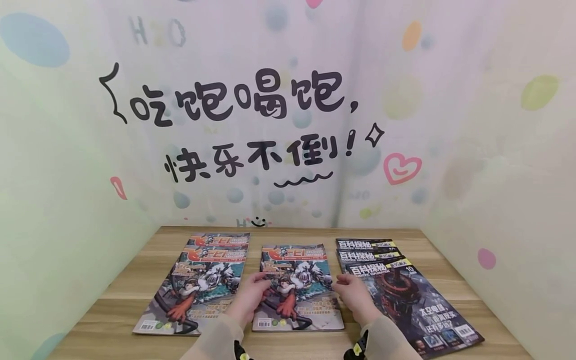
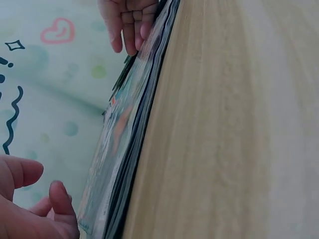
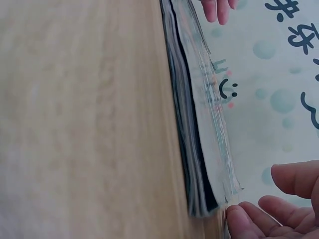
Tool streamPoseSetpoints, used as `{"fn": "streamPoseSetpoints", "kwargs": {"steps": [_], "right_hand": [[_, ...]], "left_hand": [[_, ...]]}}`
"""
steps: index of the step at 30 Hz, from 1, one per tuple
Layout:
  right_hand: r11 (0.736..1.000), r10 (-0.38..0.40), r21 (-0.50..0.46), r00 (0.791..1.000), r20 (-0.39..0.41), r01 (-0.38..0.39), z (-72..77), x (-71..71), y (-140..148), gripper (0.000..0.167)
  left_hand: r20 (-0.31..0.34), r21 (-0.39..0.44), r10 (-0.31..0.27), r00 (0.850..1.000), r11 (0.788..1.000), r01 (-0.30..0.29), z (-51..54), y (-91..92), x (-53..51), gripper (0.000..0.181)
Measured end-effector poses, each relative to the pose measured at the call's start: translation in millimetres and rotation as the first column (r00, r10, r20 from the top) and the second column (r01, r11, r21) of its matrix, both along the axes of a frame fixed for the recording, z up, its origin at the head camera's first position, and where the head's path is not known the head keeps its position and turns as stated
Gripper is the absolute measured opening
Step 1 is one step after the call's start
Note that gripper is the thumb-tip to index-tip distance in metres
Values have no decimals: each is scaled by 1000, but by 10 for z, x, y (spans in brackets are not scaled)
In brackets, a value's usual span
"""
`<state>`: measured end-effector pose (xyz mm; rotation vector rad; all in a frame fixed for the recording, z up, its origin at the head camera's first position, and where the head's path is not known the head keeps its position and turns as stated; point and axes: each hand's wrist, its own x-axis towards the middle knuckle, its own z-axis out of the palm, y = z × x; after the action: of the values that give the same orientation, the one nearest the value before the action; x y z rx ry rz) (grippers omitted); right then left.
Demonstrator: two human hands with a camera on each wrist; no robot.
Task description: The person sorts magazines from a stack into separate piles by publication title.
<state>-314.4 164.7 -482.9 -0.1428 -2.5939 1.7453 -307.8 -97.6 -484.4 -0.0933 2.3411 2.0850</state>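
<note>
A stack of comic-style magazines (image 1: 299,285) lies flat in the middle of the table, its layered edges (image 3: 187,114) showing in the right wrist view. At its left edge is my left hand (image 1: 253,296), fingertips at the side and the thumb held apart from the fingers. My right hand (image 1: 357,295) is at the opposite edge, fingers slightly bent, with thumb and fingers apart in the right wrist view. Neither hand closes round the stack. Whether the fingertips press on the edges is hard to tell.
To the left lie overlapping magazines (image 1: 193,290) with the same cover. On the right, three dark science magazines (image 1: 414,305) are fanned out, close to my right hand. A wooden table (image 1: 112,315) carries everything, with a printed curtain-like wall (image 1: 292,210) behind.
</note>
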Motion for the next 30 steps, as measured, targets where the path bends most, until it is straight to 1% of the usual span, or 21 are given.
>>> {"fn": "streamPoseSetpoints", "kwargs": {"steps": [5, 8, 10, 16, 20, 24, 30], "right_hand": [[1000, -17, -7, 1000, -6, 17, 5, 15, -41, 46], [1000, -18, 2, 1000, -11, 18, 3, 18, -67, 47], [1000, -17, 12, 1000, -7, 17, 7, 21, -83, 47], [1000, 1, 31, 1000, 16, -1, 15, 23, -89, 46], [1000, 8, 16, 999, 38, -9, 22, 15, -83, 47], [1000, 12, -2, 999, 51, -12, 23, 8, -82, 48], [999, 13, -33, 998, 59, -11, 36, 7, -85, 50]], "left_hand": [[16, -28, 39, 999, 999, -38, 10, -24, 22, 50], [16, -53, 46, 999, 998, -46, 12, -32, 38, 50], [17, -61, 36, 999, 998, -35, 18, -40, 53, 51], [48, -56, -7, 999, 998, 10, 23, -43, 70, 52], [55, -56, 5, 998, 998, -2, 35, -25, 90, 53], [54, -62, 24, 998, 998, -20, 23, -11, 96, 54], [46, -51, 28, 999, 998, -26, 20, -10, 97, 51]]}}
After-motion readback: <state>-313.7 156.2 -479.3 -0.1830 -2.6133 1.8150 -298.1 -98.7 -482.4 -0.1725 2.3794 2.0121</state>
